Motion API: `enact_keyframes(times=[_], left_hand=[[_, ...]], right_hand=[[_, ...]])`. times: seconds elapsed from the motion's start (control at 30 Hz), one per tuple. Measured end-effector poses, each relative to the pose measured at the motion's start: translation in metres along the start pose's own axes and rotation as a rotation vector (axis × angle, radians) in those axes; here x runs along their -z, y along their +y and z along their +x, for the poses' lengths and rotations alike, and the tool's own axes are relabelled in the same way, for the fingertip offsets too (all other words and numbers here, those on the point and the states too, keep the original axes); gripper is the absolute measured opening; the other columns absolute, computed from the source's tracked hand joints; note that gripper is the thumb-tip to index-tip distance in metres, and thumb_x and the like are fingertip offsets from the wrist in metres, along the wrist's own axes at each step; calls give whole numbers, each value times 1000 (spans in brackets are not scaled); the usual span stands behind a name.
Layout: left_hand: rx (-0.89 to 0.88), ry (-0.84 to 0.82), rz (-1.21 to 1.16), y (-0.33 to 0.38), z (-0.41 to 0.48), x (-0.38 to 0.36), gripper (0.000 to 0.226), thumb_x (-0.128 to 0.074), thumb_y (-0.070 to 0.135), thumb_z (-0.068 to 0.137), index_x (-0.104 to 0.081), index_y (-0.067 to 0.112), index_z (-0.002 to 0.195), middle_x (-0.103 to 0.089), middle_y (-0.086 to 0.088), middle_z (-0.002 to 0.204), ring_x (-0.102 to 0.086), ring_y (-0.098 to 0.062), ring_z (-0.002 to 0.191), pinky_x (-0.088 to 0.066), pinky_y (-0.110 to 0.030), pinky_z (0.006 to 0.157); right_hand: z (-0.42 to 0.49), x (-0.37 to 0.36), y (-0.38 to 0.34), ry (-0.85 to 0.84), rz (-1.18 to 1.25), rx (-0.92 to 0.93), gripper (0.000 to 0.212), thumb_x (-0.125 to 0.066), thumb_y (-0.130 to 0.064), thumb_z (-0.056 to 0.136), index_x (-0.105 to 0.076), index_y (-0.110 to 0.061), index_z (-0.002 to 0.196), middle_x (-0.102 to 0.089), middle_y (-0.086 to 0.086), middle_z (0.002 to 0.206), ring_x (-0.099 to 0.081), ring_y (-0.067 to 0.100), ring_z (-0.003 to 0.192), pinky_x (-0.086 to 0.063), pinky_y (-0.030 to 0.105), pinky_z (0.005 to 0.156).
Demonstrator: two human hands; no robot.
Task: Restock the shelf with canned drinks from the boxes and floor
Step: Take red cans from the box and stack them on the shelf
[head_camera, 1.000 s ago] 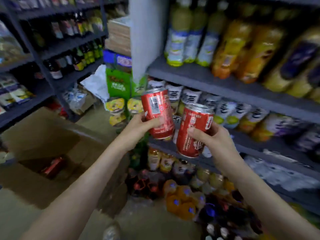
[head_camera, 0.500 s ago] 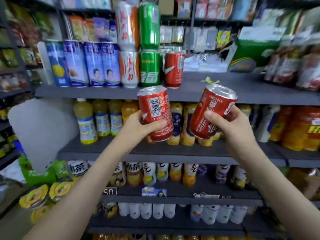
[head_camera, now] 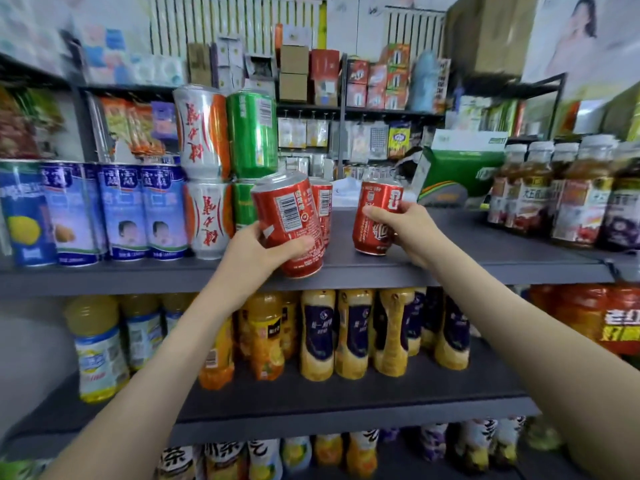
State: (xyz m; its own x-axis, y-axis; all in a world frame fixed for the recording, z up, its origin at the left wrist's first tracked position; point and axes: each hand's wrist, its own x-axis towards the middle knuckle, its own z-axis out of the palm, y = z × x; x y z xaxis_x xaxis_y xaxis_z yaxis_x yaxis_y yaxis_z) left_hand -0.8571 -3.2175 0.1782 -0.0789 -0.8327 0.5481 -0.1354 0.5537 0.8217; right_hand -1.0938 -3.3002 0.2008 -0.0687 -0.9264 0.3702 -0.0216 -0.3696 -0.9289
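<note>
At the upper grey shelf, both hands are on cans.

Left hand wraps the lower half of the first red can, thumb across the front, barcode facing the camera. This can is tilted, top leaning left, with its base over the shelf's front lip. Can't tell if it touches the board.

Right hand grips the second red can from its right side, fingers curled round the label. This can is near upright, base at the shelf surface, further back and to the right of the first. Contact with the board isn't clear either.

The third red can stands on the shelf between those two, just behind the first and partly hidden by it.

Left of that group:
- green cans, stacked two high
- white-and-orange cans, also two high
- a row of blue cans running to the left edge

At the right end of the same shelf are bottles with dark fruit labels, well apart from the held cans. A green carton sits behind, towards the back.

On the shelf below, yellow juice bottles stand in rows, and both forearms cross in front of that level.
</note>
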Motion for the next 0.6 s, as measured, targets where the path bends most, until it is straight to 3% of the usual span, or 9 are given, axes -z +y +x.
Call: enact_keyframes(times=[0.13, 0.23, 0.33, 0.43, 0.6], left_hand=[[1, 15, 18, -4, 11, -4, 44, -74, 43, 55, -59, 38, 96, -65, 21, 98, -61, 2, 96, -47, -19, 82], [0, 22, 37, -6, 14, -8, 36, -77, 32, 67, -56, 39, 96, -62, 24, 95, -60, 6, 91, -45, -14, 76], [-10, 34, 53, -7, 18, -10, 34, -76, 26, 72, -55, 41, 94, -63, 26, 92, -61, 11, 83, -45, -9, 70], [0, 44, 46, -6, 19, -12, 34, -76, 27, 71, -56, 41, 95, -65, 26, 91, -62, 15, 82, -46, -4, 68], [28, 54, 109, -5, 21, -17, 36, -78, 31, 69, -58, 40, 98, -65, 24, 97, -62, 6, 93, -46, -12, 76]], right_hand=[[39, 1, 2, -170, -127, -120, 57, -76, -20, 77, -52, -13, 127, -63, 5, 118, -59, 21, 107, -45, 39, 92], [65, 2, 1, -289, -277, -179, 50, -77, -22, 76, -55, -18, 120, -64, 3, 117, -59, 21, 108, -48, 39, 92], [88, -7, 3, -290, -308, -163, 35, -76, -10, 77, -57, -17, 106, -65, 4, 108, -61, 23, 103, -49, 39, 85], [104, -20, 9, -248, -352, -132, 41, -73, -3, 78, -57, -8, 116, -64, 7, 108, -59, 21, 97, -46, 38, 81], [129, -30, 22, -222, -481, -83, 48, -77, -14, 77, -58, -5, 120, -65, 12, 116, -61, 28, 108, -49, 44, 93]])
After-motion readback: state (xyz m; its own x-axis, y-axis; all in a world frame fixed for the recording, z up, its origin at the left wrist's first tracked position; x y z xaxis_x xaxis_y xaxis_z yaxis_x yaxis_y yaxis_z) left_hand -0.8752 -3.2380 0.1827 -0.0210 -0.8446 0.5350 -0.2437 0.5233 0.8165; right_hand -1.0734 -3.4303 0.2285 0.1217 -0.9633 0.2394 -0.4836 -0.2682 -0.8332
